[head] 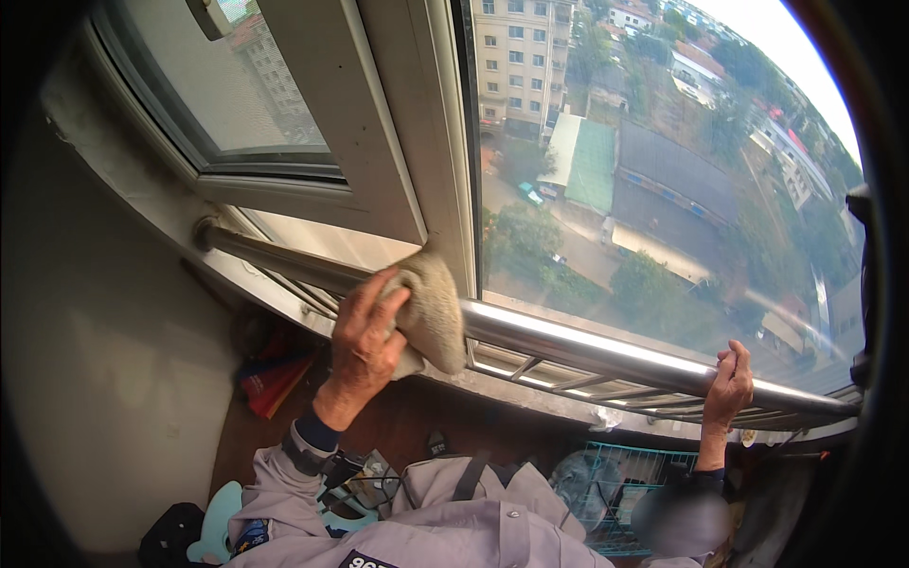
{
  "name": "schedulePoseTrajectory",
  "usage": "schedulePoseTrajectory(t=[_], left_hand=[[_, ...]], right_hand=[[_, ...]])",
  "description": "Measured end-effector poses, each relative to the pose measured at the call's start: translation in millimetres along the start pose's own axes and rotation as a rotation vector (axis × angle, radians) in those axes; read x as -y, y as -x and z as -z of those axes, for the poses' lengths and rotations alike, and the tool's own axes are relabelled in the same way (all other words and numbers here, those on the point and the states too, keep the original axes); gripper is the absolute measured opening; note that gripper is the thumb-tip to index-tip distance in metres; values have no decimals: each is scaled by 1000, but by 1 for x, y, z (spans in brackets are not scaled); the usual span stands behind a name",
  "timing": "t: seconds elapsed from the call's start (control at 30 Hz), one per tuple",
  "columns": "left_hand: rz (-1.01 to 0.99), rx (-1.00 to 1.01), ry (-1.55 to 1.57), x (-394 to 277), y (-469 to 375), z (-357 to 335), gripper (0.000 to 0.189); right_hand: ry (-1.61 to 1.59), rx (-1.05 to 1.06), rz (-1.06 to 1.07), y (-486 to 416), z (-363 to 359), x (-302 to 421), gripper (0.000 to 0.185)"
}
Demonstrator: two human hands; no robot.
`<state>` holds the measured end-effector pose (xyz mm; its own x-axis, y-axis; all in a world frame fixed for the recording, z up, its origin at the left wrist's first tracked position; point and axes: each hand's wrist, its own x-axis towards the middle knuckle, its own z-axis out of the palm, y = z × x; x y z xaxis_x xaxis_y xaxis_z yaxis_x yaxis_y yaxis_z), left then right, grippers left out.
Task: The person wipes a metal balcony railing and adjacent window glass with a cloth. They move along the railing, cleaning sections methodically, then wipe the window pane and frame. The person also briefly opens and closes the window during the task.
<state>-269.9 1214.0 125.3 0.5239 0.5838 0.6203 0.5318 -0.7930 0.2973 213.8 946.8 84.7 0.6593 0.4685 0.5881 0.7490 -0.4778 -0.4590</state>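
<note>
My left hand (364, 341) is closed around a folded beige cloth (433, 319). That cloth lies against a round stainless steel handrail (568, 339), in front of the upright post of the white window frame (433, 142). Part of the rail is hidden behind hand and cloth. Farther right, my right hand (729, 387) grips the same handrail, its fingers over the top of the tube. Thinner metal bars (589, 383) run below the rail, above a worn pale sill (490, 387).
A window sash with a screen (263, 85) is at upper left. A large glass pane (639, 213) looks down on buildings and trees. Below are a turquoise wire basket (603, 454), a red item (273, 387), a light blue plastic object (220, 515) and a plain wall (121, 341) at left.
</note>
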Motion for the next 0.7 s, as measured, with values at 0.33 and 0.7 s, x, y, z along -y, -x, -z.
schedulePoseTrajectory(t=[0.33, 0.7], left_hand=[[714, -401, 2, 235, 18, 97, 54], [631, -324, 702, -30, 38, 7, 58]], right_hand=[[-9, -66, 14, 0, -1, 2, 24], [-628, -39, -298, -2, 17, 50, 13]])
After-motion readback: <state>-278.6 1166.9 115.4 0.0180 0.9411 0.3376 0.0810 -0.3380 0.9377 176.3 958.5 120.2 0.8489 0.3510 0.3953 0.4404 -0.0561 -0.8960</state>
